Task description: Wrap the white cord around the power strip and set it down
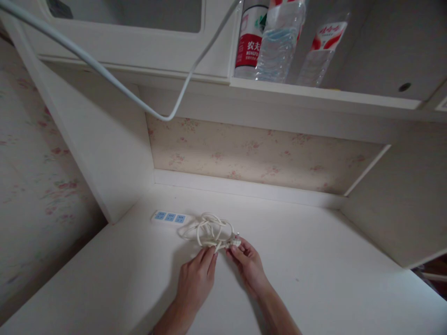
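Note:
A white power strip (pixel 170 217) with blue socket faces lies on the white desktop, left of my hands. Its white cord (pixel 214 222) is gathered in loose loops, partly raised off the surface. My left hand (pixel 198 274) pinches the cord at the near side of the loops, its fingertips partly hidden behind the hand. In my right hand (pixel 248 265), thumb and fingers close on the white plug (pixel 236 241), whose metal prongs point up and away from me.
An overhead shelf (pixel 324 94) holds several plastic bottles (pixel 279 49). A thick pale cable or tube (pixel 115 83) hangs across the upper left in front of the cabinet (pixel 139 39). White side panels (pixel 101 135) and a floral wall (pixel 251 149) border the desktop (pixel 314 260).

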Demonstrator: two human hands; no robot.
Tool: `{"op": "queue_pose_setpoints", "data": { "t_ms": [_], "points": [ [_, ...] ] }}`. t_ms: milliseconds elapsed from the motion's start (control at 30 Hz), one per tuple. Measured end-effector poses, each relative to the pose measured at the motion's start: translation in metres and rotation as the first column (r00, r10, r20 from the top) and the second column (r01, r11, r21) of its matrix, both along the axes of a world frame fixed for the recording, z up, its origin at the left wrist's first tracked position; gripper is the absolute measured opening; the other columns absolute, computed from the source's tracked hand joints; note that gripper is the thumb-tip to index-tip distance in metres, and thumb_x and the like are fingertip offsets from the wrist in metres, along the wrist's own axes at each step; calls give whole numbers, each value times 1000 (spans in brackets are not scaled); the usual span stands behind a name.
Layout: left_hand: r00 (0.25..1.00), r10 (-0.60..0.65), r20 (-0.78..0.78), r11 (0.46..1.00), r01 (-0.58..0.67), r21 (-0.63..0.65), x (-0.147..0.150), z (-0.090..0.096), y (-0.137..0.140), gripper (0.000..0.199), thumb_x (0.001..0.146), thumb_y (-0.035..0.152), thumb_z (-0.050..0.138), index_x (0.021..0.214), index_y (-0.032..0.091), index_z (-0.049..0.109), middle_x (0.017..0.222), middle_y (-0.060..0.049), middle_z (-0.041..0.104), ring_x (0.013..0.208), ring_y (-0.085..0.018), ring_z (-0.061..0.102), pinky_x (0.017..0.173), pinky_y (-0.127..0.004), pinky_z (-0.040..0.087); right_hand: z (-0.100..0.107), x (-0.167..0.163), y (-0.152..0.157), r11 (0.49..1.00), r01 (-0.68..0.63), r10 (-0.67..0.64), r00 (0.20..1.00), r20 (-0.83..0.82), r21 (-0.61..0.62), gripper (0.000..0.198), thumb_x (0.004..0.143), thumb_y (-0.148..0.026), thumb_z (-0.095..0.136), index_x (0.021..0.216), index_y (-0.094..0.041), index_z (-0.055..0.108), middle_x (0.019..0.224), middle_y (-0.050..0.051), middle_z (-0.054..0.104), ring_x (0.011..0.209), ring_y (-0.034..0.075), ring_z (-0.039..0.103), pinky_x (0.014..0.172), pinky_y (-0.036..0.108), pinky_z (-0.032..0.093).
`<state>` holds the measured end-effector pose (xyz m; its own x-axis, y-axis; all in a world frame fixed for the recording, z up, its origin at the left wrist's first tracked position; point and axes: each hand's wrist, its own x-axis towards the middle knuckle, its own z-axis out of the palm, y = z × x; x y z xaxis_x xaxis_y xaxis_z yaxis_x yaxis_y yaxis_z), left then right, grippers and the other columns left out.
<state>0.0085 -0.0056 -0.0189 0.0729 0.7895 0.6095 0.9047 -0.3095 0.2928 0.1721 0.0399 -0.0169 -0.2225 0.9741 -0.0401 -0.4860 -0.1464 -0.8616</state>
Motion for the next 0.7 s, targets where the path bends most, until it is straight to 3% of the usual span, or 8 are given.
{"op": "queue_pose_setpoints", "data": {
  "t_ms": [167, 400, 700],
  "points": [
    [997, -3, 71, 1000, 3, 0, -3, 1, 1, 24, 95, 26, 43, 113, 22, 59, 97, -5, 72, 78, -16, 70, 65, -22, 52, -2, -1, 0, 994, 1, -8, 998, 61, 114, 35, 71, -28, 78, 102, -19, 65, 94, 4, 70, 83, 14, 60, 80, 28, 46],
    [971, -70, 230, 995, 86, -58, -3, 8, 1, 22, 96, 27, 41, 108, 22, 59, 96, -5, 70, 83, -16, 68, 73, -24, 53, 3, 1, -1, 988, 51, -74, 986, 152, 146, 35, 66, -27, 81, 95, -22, 63, 90, 2, 71, 77, 15, 61, 71, 25, 44],
    [986, -51, 156, 999, 51, 3, 1, 7, 3, 18, 93, 25, 48, 96, 22, 65, 91, -6, 66, 87, -20, 63, 81, -34, 52, -7, -6, -6, 982, -15, -28, 974, 224, 188, 29, 67, -26, 79, 90, -20, 62, 81, 0, 70, 68, 12, 57, 63, 24, 41]
  ]
}}
